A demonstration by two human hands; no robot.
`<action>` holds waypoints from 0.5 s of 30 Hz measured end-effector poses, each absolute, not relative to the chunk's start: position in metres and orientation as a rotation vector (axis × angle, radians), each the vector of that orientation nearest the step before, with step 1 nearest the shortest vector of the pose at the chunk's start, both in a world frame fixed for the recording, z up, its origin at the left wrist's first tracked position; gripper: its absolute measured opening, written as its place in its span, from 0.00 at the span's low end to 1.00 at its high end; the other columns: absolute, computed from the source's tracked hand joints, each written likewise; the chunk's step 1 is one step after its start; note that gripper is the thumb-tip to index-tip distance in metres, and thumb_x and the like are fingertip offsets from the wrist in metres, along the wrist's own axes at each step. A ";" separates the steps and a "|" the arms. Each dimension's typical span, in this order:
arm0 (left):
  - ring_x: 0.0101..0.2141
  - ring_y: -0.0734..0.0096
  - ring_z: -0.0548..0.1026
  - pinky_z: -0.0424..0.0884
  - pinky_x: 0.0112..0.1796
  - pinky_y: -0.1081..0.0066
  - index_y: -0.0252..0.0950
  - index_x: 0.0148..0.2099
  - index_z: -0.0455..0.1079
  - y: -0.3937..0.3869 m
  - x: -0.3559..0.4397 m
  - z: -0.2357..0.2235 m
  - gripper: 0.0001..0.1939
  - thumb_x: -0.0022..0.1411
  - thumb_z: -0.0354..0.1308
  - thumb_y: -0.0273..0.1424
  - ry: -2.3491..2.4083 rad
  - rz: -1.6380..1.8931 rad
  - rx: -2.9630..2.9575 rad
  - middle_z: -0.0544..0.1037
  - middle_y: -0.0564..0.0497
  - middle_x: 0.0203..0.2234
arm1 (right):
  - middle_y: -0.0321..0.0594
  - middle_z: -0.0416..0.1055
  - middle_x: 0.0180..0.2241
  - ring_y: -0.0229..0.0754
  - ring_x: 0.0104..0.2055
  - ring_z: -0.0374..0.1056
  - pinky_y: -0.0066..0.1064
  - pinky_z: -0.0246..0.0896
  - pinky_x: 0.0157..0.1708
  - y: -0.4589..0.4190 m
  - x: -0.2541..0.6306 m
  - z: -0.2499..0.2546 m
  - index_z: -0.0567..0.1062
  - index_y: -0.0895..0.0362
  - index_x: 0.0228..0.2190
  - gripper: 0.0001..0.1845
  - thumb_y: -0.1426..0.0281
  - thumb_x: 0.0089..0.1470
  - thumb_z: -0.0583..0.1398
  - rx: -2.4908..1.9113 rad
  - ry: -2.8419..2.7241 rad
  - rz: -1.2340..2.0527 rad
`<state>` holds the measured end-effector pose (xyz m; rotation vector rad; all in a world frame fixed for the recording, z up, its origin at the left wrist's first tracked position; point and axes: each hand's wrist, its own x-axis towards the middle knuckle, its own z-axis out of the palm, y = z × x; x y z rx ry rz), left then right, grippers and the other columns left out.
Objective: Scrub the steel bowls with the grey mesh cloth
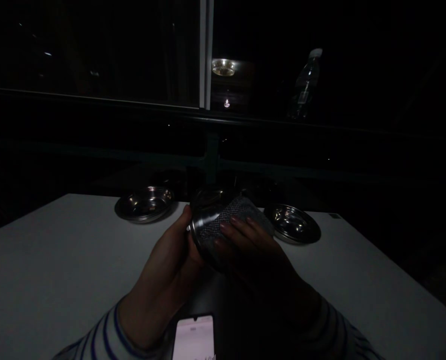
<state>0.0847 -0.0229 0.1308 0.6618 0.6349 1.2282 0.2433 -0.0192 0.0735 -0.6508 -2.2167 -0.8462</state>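
Observation:
My left hand [170, 265] is wrapped round the base of a shiny metal bowl [205, 220], which is tilted on its side above the table. Its thumb lies along the near left rim. With my right hand [253, 250] I press a grey textured cloth [230, 215] against the bowl's outer side, fingers bent over the fabric. Much of the bowl is hidden by the cloth and both hands, and the scene is very dark.
A metal bowl [144, 205] stands on the white table [58, 260] at the left, another metal bowl [294, 225] at the right. A lit phone [194, 337] lies at the near edge. Beyond are a window frame [205, 55] and a clear plastic bottle [307, 82].

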 end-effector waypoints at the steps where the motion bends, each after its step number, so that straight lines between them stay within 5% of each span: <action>1: 0.45 0.60 0.73 0.70 0.43 0.68 0.35 0.40 0.74 -0.024 0.083 0.134 0.11 0.57 0.52 0.29 0.643 1.233 0.666 0.80 0.47 0.32 | 0.44 0.62 0.52 0.47 0.60 0.49 0.44 0.50 0.56 -0.019 0.244 0.073 0.64 0.59 0.49 0.18 0.69 0.58 0.51 -0.655 -2.219 -0.859; 15: 0.44 0.59 0.73 0.70 0.42 0.67 0.35 0.42 0.73 -0.021 0.085 0.131 0.13 0.56 0.54 0.31 0.615 1.237 0.679 0.80 0.46 0.32 | 0.37 0.69 0.47 0.44 0.55 0.56 0.40 0.55 0.52 -0.019 0.235 0.069 0.69 0.56 0.45 0.14 0.70 0.58 0.51 -0.613 -2.216 -0.931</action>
